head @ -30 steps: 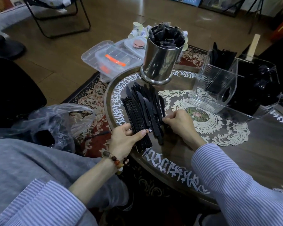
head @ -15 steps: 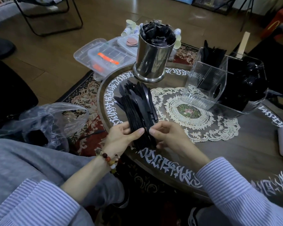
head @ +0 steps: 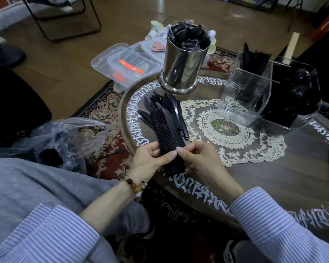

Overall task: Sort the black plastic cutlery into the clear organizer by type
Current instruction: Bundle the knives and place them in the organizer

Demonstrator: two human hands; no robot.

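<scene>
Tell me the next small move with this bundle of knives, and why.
Probably lift the knives toward the organizer. Both hands, left and right, grip the handle ends in a gathered stack, and the blades rest on the table.

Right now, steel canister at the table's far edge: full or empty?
Full. The steel canister stands upright, and black plastic-wrapped pieces heap above its rim. How far down they go cannot be told.
</scene>
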